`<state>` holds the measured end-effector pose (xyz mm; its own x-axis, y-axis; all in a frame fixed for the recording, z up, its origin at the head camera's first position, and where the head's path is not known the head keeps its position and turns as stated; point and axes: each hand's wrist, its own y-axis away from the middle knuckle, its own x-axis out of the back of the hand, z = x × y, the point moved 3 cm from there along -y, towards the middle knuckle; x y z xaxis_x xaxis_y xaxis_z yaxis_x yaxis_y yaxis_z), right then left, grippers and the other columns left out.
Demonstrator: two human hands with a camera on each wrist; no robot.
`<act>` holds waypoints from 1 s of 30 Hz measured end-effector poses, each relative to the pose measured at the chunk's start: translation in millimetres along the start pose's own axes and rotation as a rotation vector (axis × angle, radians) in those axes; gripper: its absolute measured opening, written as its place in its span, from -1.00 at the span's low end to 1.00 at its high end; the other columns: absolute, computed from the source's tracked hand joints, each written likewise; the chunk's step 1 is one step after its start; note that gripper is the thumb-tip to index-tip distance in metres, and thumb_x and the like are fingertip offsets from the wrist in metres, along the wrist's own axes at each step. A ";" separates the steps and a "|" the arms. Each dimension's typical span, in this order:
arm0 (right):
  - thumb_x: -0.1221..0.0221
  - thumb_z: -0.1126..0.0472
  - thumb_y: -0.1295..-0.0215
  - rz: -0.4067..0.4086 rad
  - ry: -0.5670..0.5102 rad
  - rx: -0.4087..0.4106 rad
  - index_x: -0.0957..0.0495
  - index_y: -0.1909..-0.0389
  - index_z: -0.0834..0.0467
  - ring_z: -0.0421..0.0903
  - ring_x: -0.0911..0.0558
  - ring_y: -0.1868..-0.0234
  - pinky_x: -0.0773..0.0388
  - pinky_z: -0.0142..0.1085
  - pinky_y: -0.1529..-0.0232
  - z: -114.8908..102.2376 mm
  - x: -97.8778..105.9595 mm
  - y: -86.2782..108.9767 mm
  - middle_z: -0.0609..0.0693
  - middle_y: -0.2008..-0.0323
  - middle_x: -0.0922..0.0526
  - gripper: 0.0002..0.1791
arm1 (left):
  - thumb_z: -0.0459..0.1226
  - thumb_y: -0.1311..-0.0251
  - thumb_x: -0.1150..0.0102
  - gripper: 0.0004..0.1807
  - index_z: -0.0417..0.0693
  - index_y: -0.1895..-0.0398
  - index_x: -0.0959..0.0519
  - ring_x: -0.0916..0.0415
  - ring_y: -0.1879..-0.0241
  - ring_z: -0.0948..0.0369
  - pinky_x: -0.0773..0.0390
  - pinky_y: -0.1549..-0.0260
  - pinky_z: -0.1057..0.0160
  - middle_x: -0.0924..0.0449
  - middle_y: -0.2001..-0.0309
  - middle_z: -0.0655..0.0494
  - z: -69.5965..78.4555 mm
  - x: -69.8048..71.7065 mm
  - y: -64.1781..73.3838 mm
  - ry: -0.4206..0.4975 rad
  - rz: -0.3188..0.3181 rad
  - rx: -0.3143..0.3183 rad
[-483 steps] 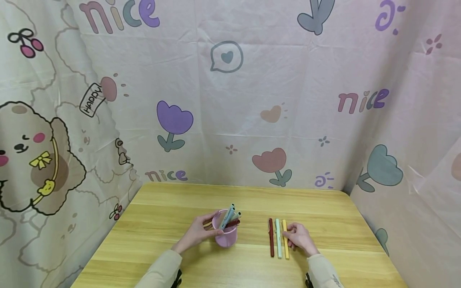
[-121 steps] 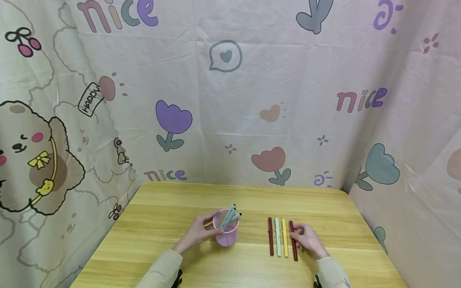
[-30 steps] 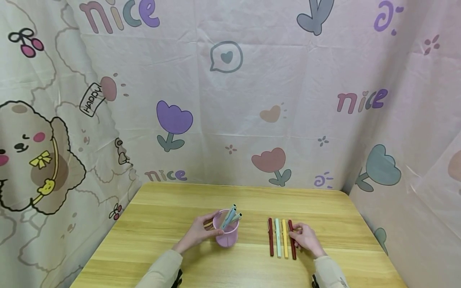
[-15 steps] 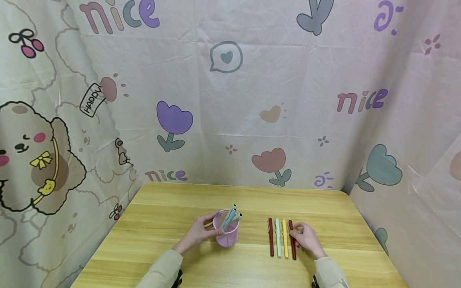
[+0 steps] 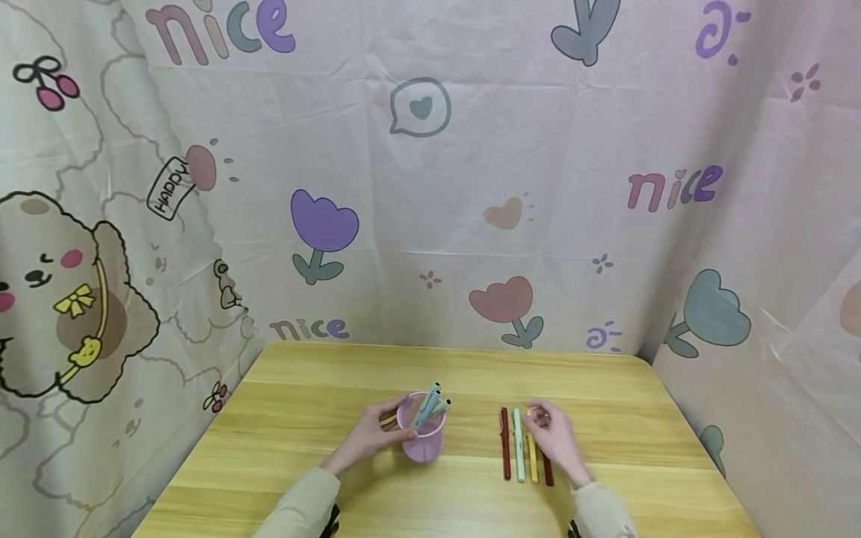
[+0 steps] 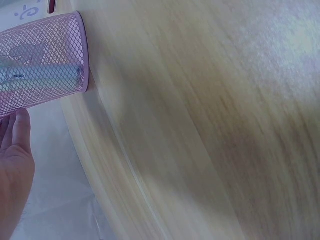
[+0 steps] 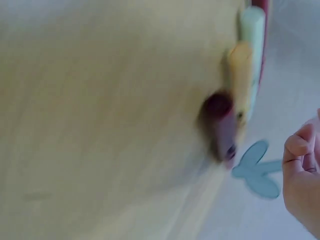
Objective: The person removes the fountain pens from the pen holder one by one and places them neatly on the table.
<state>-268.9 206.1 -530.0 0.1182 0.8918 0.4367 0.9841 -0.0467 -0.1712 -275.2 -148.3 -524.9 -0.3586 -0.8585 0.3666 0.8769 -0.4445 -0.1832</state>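
Observation:
My left hand (image 5: 368,435) holds a pink mesh pen cup (image 5: 424,448), fingers behind it and thumb at the front rim. Several pale blue and green pens (image 5: 427,409) lean inside the cup. To its right, a dark red pen (image 5: 506,448), a mint pen (image 5: 519,452), a yellow pen (image 5: 534,465) and another dark red pen (image 5: 548,474) lie side by side. My right hand (image 5: 554,435), fingers loosely bent, hovers over the far ends of the last two, partly hiding them. In the right wrist view no pen shows in that hand (image 7: 302,175).
A wooden table (image 5: 336,373) carries everything. Behind it hangs a printed cloth (image 5: 430,187), which also comes down at the left and right sides.
Over the longer span, a dark red pen has gone from the cup to the row's right end. Just now my right hand has released it and moved up and left.

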 end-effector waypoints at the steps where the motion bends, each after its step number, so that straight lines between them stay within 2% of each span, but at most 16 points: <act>1: -0.28 0.40 -0.27 -0.006 -0.015 0.014 -0.57 -0.03 0.36 -0.30 -0.54 0.41 -0.60 -0.52 0.40 -4.2 -4.1 0.0 0.09 0.33 -0.64 -0.68 | -0.23 -0.16 -0.43 -0.11 -0.45 -0.45 -0.20 -0.33 -0.36 -0.37 -0.54 -0.29 0.09 -0.21 -0.43 -0.50 0.5 0.1 0.1 -0.001 0.000 0.002; 8: -0.34 0.31 -0.25 -0.099 -0.118 0.114 -0.61 -0.02 0.27 -0.31 -0.56 0.31 -0.65 -0.52 0.24 -31.4 -34.8 0.8 0.09 0.25 -0.64 -0.67 | -0.24 -0.15 -0.43 -0.11 -0.44 -0.45 -0.19 -0.32 -0.36 -0.36 -0.54 -0.29 0.10 -0.20 -0.43 -0.51 -0.1 0.0 -0.2 0.015 0.000 0.002; 13: -0.32 0.28 -0.30 -0.193 -0.162 0.235 -0.56 -0.08 0.31 -0.32 -0.58 0.31 -0.68 -0.52 0.26 -46.6 -52.8 -0.9 0.21 0.18 -0.62 -0.63 | -0.23 -0.15 -0.44 -0.10 -0.45 -0.45 -0.20 -0.32 -0.36 -0.37 -0.55 -0.28 0.11 -0.21 -0.42 -0.51 0.6 -0.5 -0.7 0.014 0.009 -0.002; 16: -0.31 0.26 -0.30 -0.235 -0.182 0.279 -0.53 -0.11 0.34 -0.28 -0.60 0.30 -0.71 -0.50 0.25 -51.9 -62.7 -3.9 0.28 0.15 -0.61 -0.59 | -0.23 -0.15 -0.44 -0.10 -0.46 -0.45 -0.20 -0.34 -0.35 -0.37 -0.56 -0.27 0.11 -0.23 -0.41 -0.52 0.9 -0.5 -0.9 -0.001 0.010 -0.005; 23: -0.30 0.25 -0.32 -0.291 -0.205 0.260 -0.51 -0.13 0.32 -0.23 -0.64 0.27 -0.71 -0.49 0.21 -59.4 -80.1 -9.6 0.30 0.11 -0.60 -0.58 | -0.25 -0.17 -0.42 -0.12 -0.48 -0.44 -0.20 -0.34 -0.34 -0.39 -0.56 -0.27 0.06 -0.23 -0.40 -0.54 1.6 0.1 -0.9 -0.022 0.002 -0.016; 30: -0.29 0.23 -0.33 -0.320 -0.179 0.243 -0.51 -0.14 0.33 -0.20 -0.66 0.25 -0.69 -0.51 0.27 -63.6 -90.1 -12.4 0.25 0.11 -0.60 -0.58 | -0.24 -0.15 -0.44 -0.10 -0.46 -0.44 -0.20 -0.34 -0.35 -0.37 -0.56 -0.28 0.12 -0.23 -0.41 -0.52 -1.7 -0.6 -2.5 0.000 0.006 -0.005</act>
<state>-283.3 97.8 -511.1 -0.2335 0.9090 0.3452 0.9050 0.3330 -0.2647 -277.7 -147.1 -526.3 -0.3533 -0.8613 0.3650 0.8775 -0.4404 -0.1899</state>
